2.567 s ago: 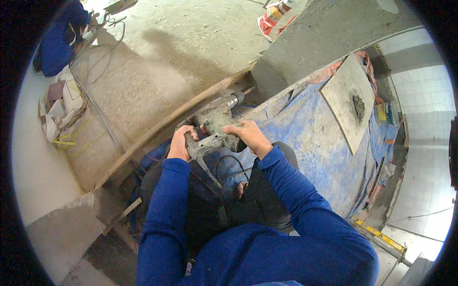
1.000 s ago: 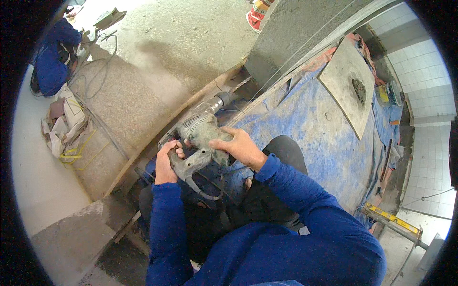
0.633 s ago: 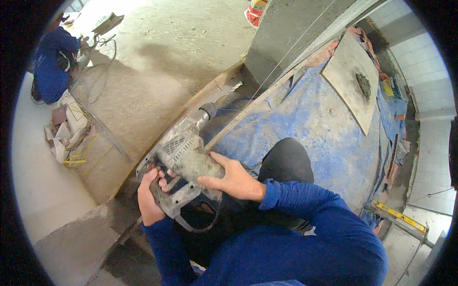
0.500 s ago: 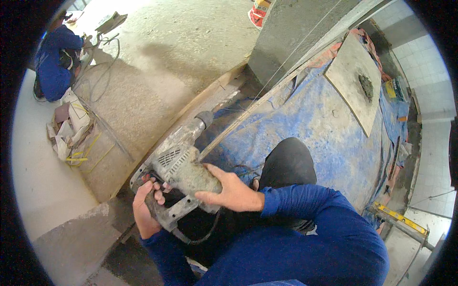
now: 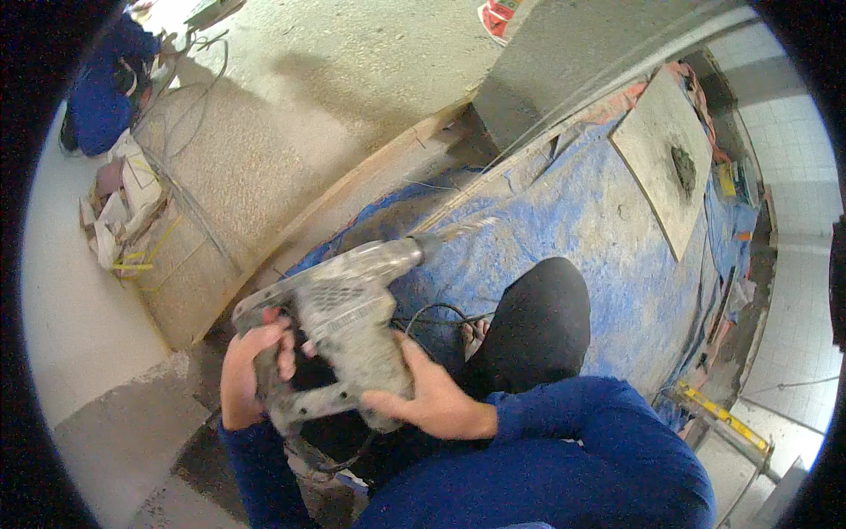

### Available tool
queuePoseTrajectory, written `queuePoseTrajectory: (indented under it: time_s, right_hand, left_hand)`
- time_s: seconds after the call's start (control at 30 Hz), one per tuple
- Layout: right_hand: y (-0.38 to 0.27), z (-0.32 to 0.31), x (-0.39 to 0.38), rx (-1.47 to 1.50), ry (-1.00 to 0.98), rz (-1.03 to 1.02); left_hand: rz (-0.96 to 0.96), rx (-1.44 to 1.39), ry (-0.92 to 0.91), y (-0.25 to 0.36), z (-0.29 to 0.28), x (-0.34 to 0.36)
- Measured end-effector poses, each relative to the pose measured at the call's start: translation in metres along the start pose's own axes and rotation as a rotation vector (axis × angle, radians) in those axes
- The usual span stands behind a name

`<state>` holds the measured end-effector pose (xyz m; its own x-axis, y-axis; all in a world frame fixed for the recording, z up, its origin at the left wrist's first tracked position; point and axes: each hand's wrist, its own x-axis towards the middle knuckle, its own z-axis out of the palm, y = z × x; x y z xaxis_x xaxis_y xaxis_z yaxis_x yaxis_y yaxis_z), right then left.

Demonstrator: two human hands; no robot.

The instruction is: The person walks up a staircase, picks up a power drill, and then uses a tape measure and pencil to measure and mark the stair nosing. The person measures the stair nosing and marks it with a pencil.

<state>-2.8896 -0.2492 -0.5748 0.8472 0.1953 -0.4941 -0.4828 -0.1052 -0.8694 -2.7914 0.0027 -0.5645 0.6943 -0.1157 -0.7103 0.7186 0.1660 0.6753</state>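
Observation:
A dusty grey rotary hammer drill (image 5: 348, 300) is held across my lap, its bit (image 5: 467, 229) pointing right and slightly away over the blue tarp (image 5: 582, 238). My left hand (image 5: 249, 366) is wrapped round the rear handle, fingers by the red trigger. Against the underside of the motor housing, my right hand (image 5: 441, 397) grips with thumb and fingers spread around it. A black cable (image 5: 436, 310) loops beyond my right hand, near my bent knee (image 5: 551, 309). The bit is blurred by motion and touches nothing that I can see.
A wooden board edge (image 5: 352, 181) separates the rough floor from the tarp. On the tarp lies a board with mortar (image 5: 652, 159). Torn bags (image 5: 123, 207) lie at left, near a crouching person in blue (image 5: 106, 97). A yellow spirit level (image 5: 723, 414) is at right.
The drill has swung clockwise, its bit moving right from beside the wooden edge to over the tarp. Both hands keep their hold. The whole view has shifted slightly.

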Motion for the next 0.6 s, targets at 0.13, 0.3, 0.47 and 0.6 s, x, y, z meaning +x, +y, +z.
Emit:
queuePoseTrajectory:
  time_s: [0.13, 0.3, 0.47, 0.6]
  right_hand:
    - [0.001, -0.058, 0.009, 0.107, 0.02, 0.062]
    - [-0.015, -0.154, 0.019, 0.081, 0.122, 0.323]
    - [-0.007, -0.25, 0.042, 0.199, 0.198, 0.475]
    - [0.049, -0.327, 0.074, -0.066, 0.304, 0.558]
  left_hand:
    - [-0.088, -0.128, -0.152, -0.03, 0.045, 0.052]
    - [-0.214, -0.481, -0.429, -0.078, 0.126, 0.097]
    - [-0.363, -0.609, -0.394, -0.105, 0.214, 0.148]
    - [-0.381, -0.368, -0.419, -0.152, 0.257, 0.19]
